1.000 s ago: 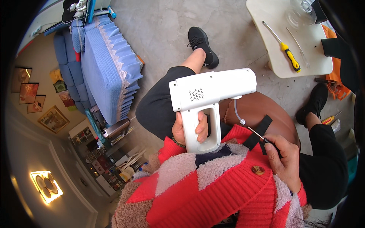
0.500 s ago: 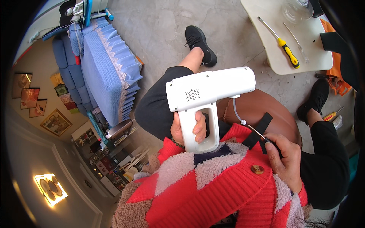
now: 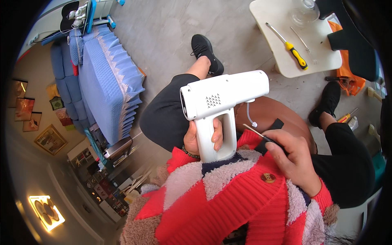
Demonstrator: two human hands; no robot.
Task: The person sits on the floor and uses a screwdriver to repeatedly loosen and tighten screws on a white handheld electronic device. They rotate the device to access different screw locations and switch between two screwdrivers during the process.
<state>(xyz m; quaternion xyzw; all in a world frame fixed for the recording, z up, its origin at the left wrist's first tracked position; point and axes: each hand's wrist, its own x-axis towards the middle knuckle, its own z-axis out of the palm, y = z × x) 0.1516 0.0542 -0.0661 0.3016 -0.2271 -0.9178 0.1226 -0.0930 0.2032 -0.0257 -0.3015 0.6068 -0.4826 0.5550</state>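
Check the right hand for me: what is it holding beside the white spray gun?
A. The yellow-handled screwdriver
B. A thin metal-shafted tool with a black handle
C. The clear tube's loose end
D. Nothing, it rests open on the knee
B: the right hand pinches a thin tool with a black handle, its tip pointing toward the grip of the white spray gun held by the left hand; the yellow-handled screwdriver lies on the small white table.

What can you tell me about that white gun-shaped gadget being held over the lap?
The white gadget looks like smooth moulded plastic: a long boxy barrel lying roughly level, with a small patch of vent holes on its side, and a looped handle pointing down toward the person. The left hand grips that handle, its fingers through the loop. A thin pale tube hangs from the barrel's underside. The right hand holds a slim tool close beside the handle.
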